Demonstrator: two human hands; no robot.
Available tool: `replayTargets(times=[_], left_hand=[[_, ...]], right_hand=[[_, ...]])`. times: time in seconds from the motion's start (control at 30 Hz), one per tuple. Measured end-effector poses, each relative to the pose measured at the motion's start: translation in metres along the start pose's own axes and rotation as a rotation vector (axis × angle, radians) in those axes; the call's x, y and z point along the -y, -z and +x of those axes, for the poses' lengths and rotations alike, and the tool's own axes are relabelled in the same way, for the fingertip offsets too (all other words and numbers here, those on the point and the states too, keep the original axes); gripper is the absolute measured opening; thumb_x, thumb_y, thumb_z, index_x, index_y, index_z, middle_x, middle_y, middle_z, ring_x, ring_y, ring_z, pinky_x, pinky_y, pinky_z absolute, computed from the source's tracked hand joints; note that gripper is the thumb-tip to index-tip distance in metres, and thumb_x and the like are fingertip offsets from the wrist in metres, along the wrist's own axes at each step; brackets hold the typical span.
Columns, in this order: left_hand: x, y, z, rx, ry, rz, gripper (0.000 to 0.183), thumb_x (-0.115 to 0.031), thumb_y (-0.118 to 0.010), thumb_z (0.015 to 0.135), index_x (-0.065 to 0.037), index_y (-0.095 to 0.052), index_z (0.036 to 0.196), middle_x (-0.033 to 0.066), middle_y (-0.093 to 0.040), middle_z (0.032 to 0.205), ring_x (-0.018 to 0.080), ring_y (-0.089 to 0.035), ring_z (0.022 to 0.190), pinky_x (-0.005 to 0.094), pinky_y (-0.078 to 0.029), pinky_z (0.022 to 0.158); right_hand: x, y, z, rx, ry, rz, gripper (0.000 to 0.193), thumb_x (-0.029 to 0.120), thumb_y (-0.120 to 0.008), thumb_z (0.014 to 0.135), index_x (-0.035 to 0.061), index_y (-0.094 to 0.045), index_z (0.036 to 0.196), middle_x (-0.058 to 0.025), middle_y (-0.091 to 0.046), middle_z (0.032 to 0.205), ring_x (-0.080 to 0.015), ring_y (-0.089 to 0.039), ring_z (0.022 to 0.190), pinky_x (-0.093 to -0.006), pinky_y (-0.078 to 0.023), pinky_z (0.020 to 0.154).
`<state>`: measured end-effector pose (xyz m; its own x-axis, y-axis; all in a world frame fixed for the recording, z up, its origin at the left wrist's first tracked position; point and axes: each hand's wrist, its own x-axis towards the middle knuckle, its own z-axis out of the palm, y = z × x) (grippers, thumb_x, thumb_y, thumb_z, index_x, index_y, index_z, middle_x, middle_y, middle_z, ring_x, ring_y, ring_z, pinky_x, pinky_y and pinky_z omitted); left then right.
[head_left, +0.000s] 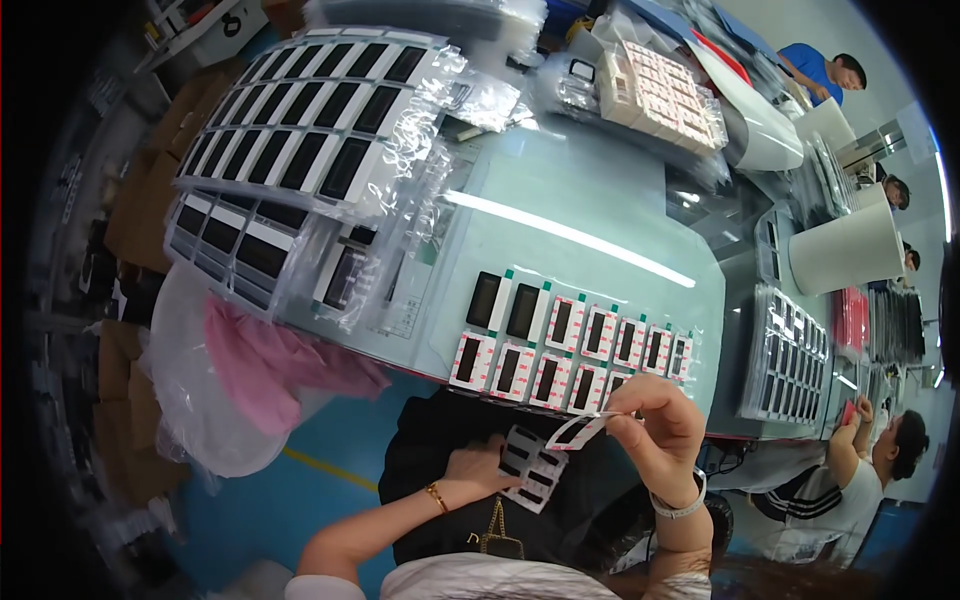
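Observation:
My left hand (474,472) is low over my lap, its fingers closed on the edge of a pale sheet (541,490) with dark rectangular windows. Raised above the table's near edge, my right hand (662,428) pinches one end of a white adhesive frame (572,433) with red print, which hangs tilted and slightly curled. Just beyond it, two rows of small dark panels lie on the pale green table mat (590,220). Two panels at the far left, such as this bare dark panel (486,300), have green tabs; the others carry white-and-red frames like this adhesive frame (472,360).
Clear plastic trays (290,110) of dark panels are stacked at the left. A pile of white-and-red pieces (660,95) stands at the back. Another panel tray (785,350) and a white roll (845,250) are at the right, near a seated co-worker (850,490). Pink cloth (270,360) lies at lower left.

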<state>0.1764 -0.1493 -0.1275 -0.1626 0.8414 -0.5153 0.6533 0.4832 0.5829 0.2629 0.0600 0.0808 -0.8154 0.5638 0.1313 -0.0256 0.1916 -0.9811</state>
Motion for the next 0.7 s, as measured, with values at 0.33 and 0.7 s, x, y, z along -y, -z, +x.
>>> replayTargets(times=[0.33,0.7], left_hand=[[0.005,0.087,-0.049,-0.455,-0.312,-0.397,0.018,-0.006,-0.071,0.088,-0.003,-0.075,0.106,0.0116,-0.071,0.098,0.0310,-0.070,0.088,0.0373,-0.056,0.076],[-0.019,0.222,-0.054,-0.509,-0.383,-0.388,0.016,-0.001,-0.070,0.088,-0.006,-0.075,0.102,0.0105,-0.069,0.082,0.0253,-0.067,0.072,0.0350,-0.051,0.063]], right_hand=[[-0.033,0.004,0.049,-0.089,-0.059,-0.177,0.009,-0.002,-0.071,0.091,-0.0009,-0.066,0.099,-0.0037,-0.068,0.096,-0.0114,-0.062,0.092,-0.0261,-0.048,0.086],[-0.064,-0.019,0.088,-0.028,-0.159,-0.251,0.009,0.009,-0.074,0.093,0.0011,-0.069,0.095,0.0017,-0.069,0.085,-0.0039,-0.057,0.076,-0.0213,-0.046,0.068]])
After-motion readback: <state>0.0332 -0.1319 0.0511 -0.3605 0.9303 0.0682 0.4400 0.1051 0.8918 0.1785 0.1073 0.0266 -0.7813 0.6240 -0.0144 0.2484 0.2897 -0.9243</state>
